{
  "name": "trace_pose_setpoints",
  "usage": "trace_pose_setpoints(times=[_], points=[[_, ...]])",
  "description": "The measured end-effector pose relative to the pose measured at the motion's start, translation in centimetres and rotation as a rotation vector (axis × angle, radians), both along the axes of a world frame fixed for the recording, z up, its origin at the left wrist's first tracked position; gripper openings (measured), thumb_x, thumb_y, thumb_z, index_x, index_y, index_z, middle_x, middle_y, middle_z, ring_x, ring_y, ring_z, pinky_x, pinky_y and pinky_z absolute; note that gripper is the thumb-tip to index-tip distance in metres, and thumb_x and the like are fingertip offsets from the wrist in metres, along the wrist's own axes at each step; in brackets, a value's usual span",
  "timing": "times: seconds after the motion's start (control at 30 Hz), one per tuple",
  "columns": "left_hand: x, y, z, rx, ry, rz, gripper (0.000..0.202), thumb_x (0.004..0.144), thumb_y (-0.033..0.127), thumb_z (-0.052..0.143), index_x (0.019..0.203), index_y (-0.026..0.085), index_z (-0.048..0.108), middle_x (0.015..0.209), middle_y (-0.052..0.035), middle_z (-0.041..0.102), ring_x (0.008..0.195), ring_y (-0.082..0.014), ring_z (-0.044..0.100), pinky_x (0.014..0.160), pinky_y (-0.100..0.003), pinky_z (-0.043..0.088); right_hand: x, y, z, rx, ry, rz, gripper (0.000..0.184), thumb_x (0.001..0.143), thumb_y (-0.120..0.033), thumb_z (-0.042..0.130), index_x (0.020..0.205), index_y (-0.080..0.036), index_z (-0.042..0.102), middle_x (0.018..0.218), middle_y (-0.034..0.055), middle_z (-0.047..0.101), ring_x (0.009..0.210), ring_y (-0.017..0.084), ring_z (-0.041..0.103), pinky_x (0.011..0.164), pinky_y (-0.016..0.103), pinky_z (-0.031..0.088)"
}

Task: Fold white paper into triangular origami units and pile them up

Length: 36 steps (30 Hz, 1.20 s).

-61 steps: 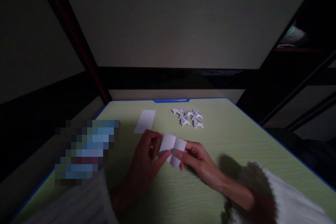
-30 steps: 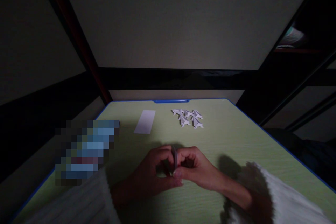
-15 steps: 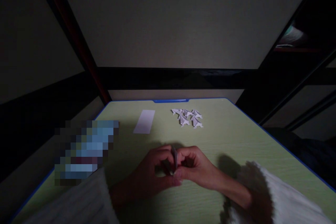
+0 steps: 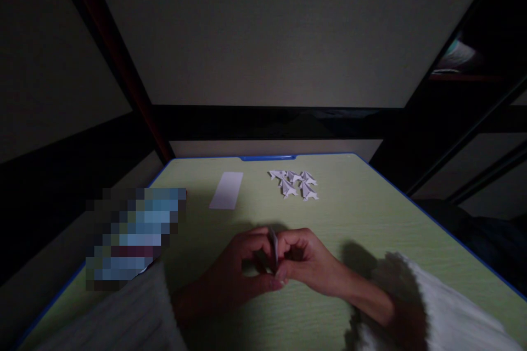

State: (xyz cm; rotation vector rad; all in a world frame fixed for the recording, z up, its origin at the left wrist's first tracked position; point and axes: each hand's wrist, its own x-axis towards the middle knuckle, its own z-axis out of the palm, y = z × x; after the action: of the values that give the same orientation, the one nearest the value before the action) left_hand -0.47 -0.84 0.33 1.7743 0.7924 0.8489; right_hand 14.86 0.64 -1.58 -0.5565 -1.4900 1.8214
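Note:
A small folded white paper (image 4: 274,248) stands on edge between my two hands, just above the green table (image 4: 354,230). My left hand (image 4: 241,266) pinches it from the left, with the thumb under its lower edge. My right hand (image 4: 307,260) pinches it from the right with curled fingers. Both hands are closed on the paper, and most of it is hidden between the fingers.
A flat white paper strip (image 4: 226,190) lies farther back on the table. Several folded white paper figures (image 4: 294,184) sit in a cluster at the back right. A blurred blue object (image 4: 132,236) lies at the left edge. The table has a blue rim (image 4: 267,158).
Two seconds ago the paper was open and flat between my fingers; it is now folded shut on edge. Over the last second my hands have hardly moved.

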Motion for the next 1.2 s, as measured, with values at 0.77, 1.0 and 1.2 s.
trace_pose_setpoints(times=[0.77, 1.0, 1.2], points=[[0.1, 0.2, -1.3, 0.011, 0.086, 0.3, 0.012, 0.066, 0.013, 0.049, 0.077, 0.015, 0.054, 0.081, -0.0031, 0.052, 0.073, -0.0145, 0.052, 0.059, -0.022, 0.043, -0.1, 0.1, 1.0, 0.078, -0.09, -0.18, 0.02, 0.068, -0.03, 0.056, 0.061, -0.013, 0.049, 0.053, -0.0032, 0.045, 0.047, 0.005, 0.037, 0.045, 0.018, 0.03], [-0.4, 1.3, -0.9, 0.017, -0.002, 0.503, 0.01, 0.067, 0.024, 0.055, 0.068, 0.015, 0.06, 0.074, -0.0015, 0.055, 0.071, -0.0147, 0.053, 0.053, -0.02, 0.042, -0.1, 0.0, 1.5, 0.083, -0.112, -0.231, 0.02, 0.066, -0.031, 0.058, 0.065, -0.012, 0.053, 0.055, -0.003, 0.042, 0.049, 0.007, 0.033, 0.046, 0.02, 0.026], [-0.7, 2.0, -0.5, -0.191, -0.227, 0.848, 0.017, 0.06, 0.027, 0.061, 0.069, 0.013, 0.058, 0.056, 0.002, 0.057, 0.056, -0.0129, 0.053, 0.054, -0.022, 0.043, 0.0, 0.0, 1.4, 0.123, -0.112, -0.235, 0.017, 0.065, -0.029, 0.06, 0.064, -0.013, 0.055, 0.065, -0.0008, 0.043, 0.057, 0.009, 0.039, 0.049, 0.02, 0.029]])
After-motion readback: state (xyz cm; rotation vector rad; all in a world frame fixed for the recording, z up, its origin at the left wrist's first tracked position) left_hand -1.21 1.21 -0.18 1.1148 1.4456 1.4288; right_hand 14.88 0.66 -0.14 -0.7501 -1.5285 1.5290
